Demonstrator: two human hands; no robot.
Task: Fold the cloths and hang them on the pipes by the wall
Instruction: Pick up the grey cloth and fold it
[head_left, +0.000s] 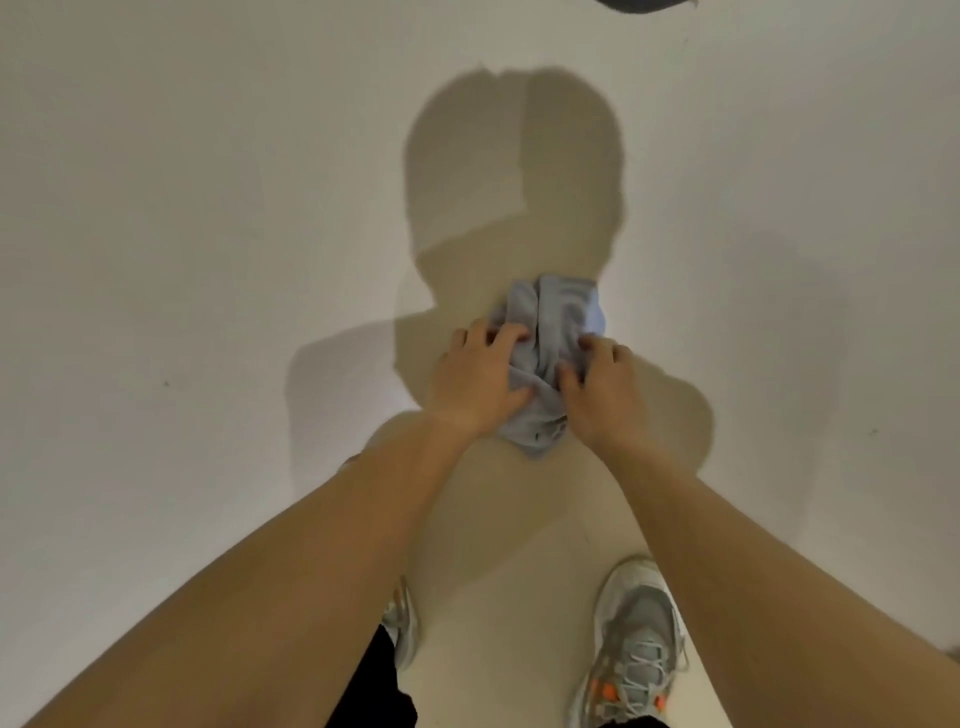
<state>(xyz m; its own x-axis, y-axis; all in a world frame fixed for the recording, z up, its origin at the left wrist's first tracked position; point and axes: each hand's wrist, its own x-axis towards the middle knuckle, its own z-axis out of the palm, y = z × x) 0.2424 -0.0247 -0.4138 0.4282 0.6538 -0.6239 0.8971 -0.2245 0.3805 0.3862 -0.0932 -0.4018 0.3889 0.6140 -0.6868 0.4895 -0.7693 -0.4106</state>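
A small light-blue cloth is bunched and crumpled between my two hands, in the middle of the head view, in front of a plain pale wall. My left hand grips its left side with curled fingers dug into the fabric. On the other side my right hand grips the cloth too, thumb and fingers pinching the folds. The cloth's lower corner hangs below my wrists. No pipes show in this view.
The pale wall fills most of the view, with my shadow on it. Below are the beige floor and my two grey sneakers. A dark object sits at the top edge.
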